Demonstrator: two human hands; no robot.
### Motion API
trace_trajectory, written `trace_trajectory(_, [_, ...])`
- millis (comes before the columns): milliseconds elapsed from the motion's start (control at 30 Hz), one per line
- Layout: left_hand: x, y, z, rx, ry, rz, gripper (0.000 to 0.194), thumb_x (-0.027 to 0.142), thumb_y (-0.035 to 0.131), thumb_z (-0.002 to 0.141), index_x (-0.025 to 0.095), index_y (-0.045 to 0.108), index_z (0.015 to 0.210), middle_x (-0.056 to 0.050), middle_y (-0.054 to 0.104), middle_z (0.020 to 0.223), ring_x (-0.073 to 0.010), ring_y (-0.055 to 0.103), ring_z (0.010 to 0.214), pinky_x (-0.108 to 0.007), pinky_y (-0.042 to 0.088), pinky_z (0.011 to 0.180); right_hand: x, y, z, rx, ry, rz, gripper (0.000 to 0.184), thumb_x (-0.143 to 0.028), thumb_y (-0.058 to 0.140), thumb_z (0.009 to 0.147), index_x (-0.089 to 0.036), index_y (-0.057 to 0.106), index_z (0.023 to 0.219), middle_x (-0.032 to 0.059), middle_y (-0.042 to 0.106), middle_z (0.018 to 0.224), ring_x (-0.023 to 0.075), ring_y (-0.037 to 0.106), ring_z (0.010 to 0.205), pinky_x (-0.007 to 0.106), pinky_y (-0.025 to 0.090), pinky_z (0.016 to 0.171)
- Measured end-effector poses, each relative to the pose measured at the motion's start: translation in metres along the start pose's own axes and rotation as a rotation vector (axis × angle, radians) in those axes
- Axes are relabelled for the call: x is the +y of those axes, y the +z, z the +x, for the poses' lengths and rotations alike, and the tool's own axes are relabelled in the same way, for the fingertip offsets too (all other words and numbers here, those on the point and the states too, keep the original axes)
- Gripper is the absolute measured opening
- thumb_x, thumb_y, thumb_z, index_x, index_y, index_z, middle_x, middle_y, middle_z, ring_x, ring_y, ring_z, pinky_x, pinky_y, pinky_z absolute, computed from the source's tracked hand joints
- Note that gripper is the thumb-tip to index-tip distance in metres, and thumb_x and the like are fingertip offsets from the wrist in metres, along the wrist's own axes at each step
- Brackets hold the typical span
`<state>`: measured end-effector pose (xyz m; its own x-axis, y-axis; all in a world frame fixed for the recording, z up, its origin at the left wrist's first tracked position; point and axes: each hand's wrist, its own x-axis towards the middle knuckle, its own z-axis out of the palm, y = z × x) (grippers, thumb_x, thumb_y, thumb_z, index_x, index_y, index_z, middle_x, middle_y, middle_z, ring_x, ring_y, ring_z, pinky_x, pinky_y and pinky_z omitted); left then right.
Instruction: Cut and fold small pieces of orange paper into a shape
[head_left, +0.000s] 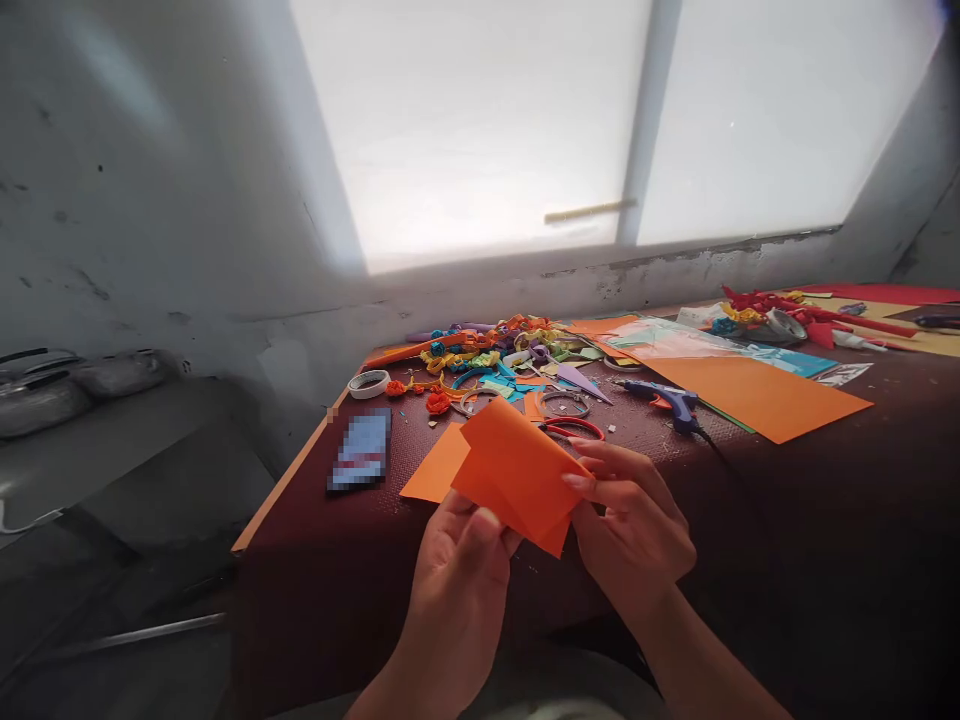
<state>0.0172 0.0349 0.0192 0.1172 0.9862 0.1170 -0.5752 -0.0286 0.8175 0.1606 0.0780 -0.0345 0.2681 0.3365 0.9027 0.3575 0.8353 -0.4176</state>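
A folded piece of orange paper point(517, 470) is held up between both hands, over the near part of the table. My left hand point(465, 570) pinches its lower left edge, thumb in front. On the other side, my right hand point(630, 510) grips the right edge between thumb and fingers. Just behind it, a second orange paper piece point(431, 465) lies flat on the table, partly covered by the held one. Close beyond the paper is a red ring-shaped band point(581, 428).
A phone point(360, 450) and a tape roll point(369, 384) lie at the left. Colourful paper scraps and flowers point(502, 350) are heaped at the back. A glue gun point(667, 398) with a cable rests beside large orange sheets point(765, 395). The table edge point(292, 480) runs along the left.
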Motion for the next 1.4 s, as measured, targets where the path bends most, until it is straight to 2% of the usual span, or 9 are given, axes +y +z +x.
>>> trace_trajectory(100, [0.002,0.002,0.004,0.095,-0.041,-0.017,0.051,0.044,0.090,0.073,0.019,0.073,0.115,-0.011,0.080,0.108,-0.0316,0.073,0.109,-0.039,0.059,0.095,-0.002,-0.006,-0.007,-0.085,-0.004,0.054,0.048,-0.001,0.073,0.083,-0.039,0.075,0.112,0.0048,0.073,0.123,0.0256,0.075,0.098,0.042,0.064,0.077])
trace_trajectory(233, [0.004,-0.004,0.010,0.137,-0.081,-0.057,0.043,0.041,0.089,0.076,0.016,0.076,0.108,-0.010,0.081,0.099,-0.0251,0.076,0.092,-0.030,0.062,0.079,-0.014,-0.023,-0.005,-0.408,0.066,0.172,0.055,-0.007,0.077,0.084,-0.042,0.071,0.126,0.0058,0.068,0.135,0.0261,0.073,0.107,0.039,0.064,0.084])
trace_trajectory(400, [0.009,-0.008,0.004,-0.013,-0.176,0.018,0.036,0.036,0.083,0.083,0.018,0.078,0.114,-0.012,0.080,0.107,-0.0268,0.076,0.097,-0.030,0.063,0.077,-0.025,-0.034,0.014,-0.438,0.704,0.575,0.064,-0.052,0.069,0.094,-0.035,0.049,0.152,0.0124,0.063,0.146,0.0329,0.063,0.129,0.047,0.059,0.097])
trace_trajectory(567, [0.008,-0.006,-0.005,-0.071,-0.217,0.132,0.029,0.037,0.080,0.086,0.020,0.080,0.111,-0.010,0.080,0.109,-0.0304,0.074,0.106,-0.035,0.061,0.087,-0.036,-0.018,0.035,-0.454,1.087,0.774,0.037,-0.044,0.084,0.084,-0.022,0.080,0.113,0.0108,0.081,0.106,0.0274,0.078,0.093,0.040,0.064,0.086])
trace_trajectory(800, [0.006,-0.004,-0.005,0.020,-0.260,0.148,0.040,0.044,0.082,0.082,0.020,0.080,0.113,-0.011,0.080,0.107,-0.0326,0.074,0.102,-0.038,0.062,0.085,-0.032,-0.010,0.036,-0.363,1.175,0.811,0.037,-0.041,0.093,0.072,-0.021,0.085,0.101,0.0069,0.082,0.089,0.0233,0.078,0.078,0.034,0.065,0.076])
trace_trajectory(933, [0.004,-0.006,-0.005,0.046,-0.133,0.296,0.040,0.048,0.080,0.083,0.018,0.082,0.108,-0.011,0.081,0.101,-0.0324,0.075,0.096,-0.034,0.062,0.076,-0.032,-0.014,0.035,-0.338,1.172,0.767,0.038,-0.041,0.095,0.068,-0.020,0.085,0.097,0.0073,0.082,0.085,0.0251,0.077,0.074,0.036,0.066,0.071])
trace_trajectory(1033, [0.005,-0.007,-0.005,0.061,-0.044,0.448,0.038,0.049,0.078,0.085,0.017,0.082,0.105,-0.010,0.080,0.098,-0.0305,0.074,0.092,-0.031,0.061,0.069,-0.031,-0.017,0.036,-0.329,1.183,0.718,0.038,-0.039,0.096,0.066,-0.021,0.086,0.097,0.0073,0.082,0.085,0.0254,0.077,0.075,0.034,0.065,0.069])
trace_trajectory(1200, [0.009,0.000,-0.007,0.059,-0.107,0.365,0.040,0.052,0.075,0.086,0.016,0.083,0.102,-0.010,0.079,0.090,-0.0243,0.073,0.081,-0.028,0.058,0.065,-0.028,-0.019,0.037,-0.338,1.210,0.760,0.036,-0.037,0.098,0.065,-0.022,0.086,0.095,0.0064,0.082,0.084,0.0231,0.076,0.075,0.031,0.063,0.071])
trace_trajectory(1400, [0.014,0.001,-0.001,0.186,0.106,0.371,0.016,0.032,0.089,0.075,0.018,0.082,0.081,-0.003,0.077,0.074,-0.0160,0.070,0.069,-0.022,0.058,0.066,-0.030,-0.019,0.036,-0.370,1.242,0.771,0.034,-0.036,0.098,0.064,-0.022,0.086,0.094,0.0061,0.081,0.081,0.0212,0.076,0.073,0.028,0.062,0.070])
